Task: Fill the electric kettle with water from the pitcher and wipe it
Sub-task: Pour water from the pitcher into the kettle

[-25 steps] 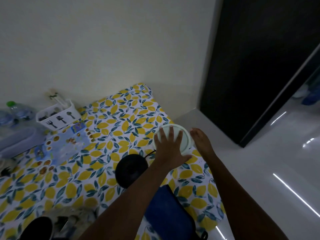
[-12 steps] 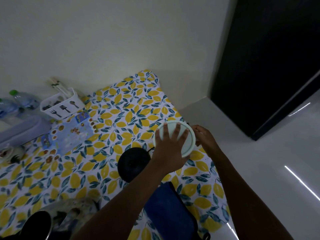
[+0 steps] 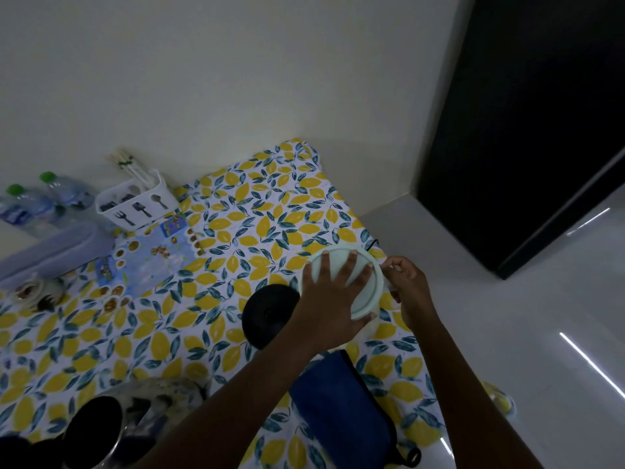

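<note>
Task at an early stage, by appearance. Pitcher (image 3: 363,286), pale green lid uppermost, located right of centre of the frame on the lemon-print tablecloth (image 3: 236,211). Left hand (image 3: 333,296) laid flat on the lid, fingers spread, palm pressing down rather than gripping. Right hand (image 3: 407,286) curled closed at the pitcher's right side, apparently around its handle; handle itself largely hidden, so grip not fully confirmed. Electric kettle (image 3: 270,313), black, immediately left of the pitcher and partly behind the left forearm; whether touching, not determinable. No water seen passing between vessels; filling judged not begun, wiping outstanding. Blue cloth-like item (image 3: 341,401) at lower centre, untouched.

Against half a second earlier: hand positions on lid and handle side essentially unchanged; view shifted slightly, with bottles (image 3: 37,204) at upper left more fully in frame.
</note>
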